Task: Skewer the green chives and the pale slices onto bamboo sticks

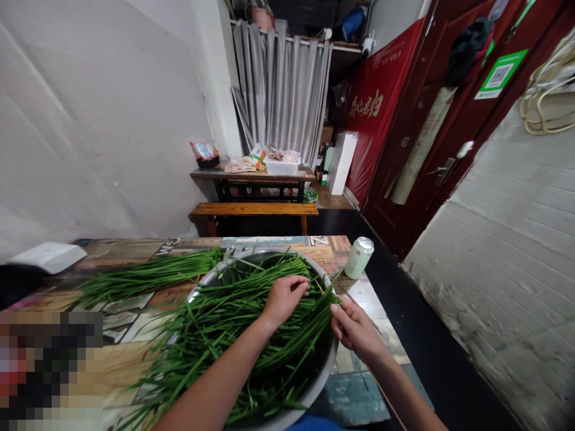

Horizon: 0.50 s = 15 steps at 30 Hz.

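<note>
While the right hand (359,328) pinches some greens (308,336), I see the left hand (284,298) curled above the bowl (321,388), but can't tell if its fingers hold any. Greens lie heaped in the bowl, bottom middle of the frame.

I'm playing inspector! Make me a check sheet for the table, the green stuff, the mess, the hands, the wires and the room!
Surface: patchwork-patterned table, with a metal bowl on it.
Green stuff: long green stalks heap in the bowl and spill over its left side; another bunch lies left of it.
Clutter: pale green can standing near the right edge; white object at far left.
Hands: right hand holds stalks by the bowl's right rim; left hand is above the bowl, fingers bent, grip unclear.
Cables: pale coil on the right wall.
Surroundings: bench, second table bearing a plastic tub, grey curtain, dark red door.
</note>
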### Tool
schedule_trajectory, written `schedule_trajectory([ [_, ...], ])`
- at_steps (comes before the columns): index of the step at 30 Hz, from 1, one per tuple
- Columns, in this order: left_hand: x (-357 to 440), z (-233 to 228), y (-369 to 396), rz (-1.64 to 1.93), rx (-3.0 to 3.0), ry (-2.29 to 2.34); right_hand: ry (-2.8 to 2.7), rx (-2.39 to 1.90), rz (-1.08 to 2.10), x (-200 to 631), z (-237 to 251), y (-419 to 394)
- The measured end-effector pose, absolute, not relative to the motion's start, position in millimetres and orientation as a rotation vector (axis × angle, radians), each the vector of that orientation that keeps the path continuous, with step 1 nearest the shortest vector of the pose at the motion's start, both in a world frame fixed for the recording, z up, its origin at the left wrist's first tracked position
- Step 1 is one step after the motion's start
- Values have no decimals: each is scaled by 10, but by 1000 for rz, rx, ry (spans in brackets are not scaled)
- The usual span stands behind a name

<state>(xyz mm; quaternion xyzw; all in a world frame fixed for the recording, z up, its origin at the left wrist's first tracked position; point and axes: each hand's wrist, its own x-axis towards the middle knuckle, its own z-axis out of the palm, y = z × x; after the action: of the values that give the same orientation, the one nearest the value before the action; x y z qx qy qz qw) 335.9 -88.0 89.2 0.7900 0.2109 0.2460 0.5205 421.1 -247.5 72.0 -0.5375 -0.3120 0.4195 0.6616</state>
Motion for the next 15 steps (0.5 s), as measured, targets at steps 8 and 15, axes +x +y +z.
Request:
schedule_trajectory([
  [8, 3267, 1007, -545, 945, 1811, 656, -1194, -1314, 924, 4497, 921, -2032],
  [15, 3058, 1063, -384, 992, 1714, 696, -1555, -1694, 428, 4820, 925, -1662],
])
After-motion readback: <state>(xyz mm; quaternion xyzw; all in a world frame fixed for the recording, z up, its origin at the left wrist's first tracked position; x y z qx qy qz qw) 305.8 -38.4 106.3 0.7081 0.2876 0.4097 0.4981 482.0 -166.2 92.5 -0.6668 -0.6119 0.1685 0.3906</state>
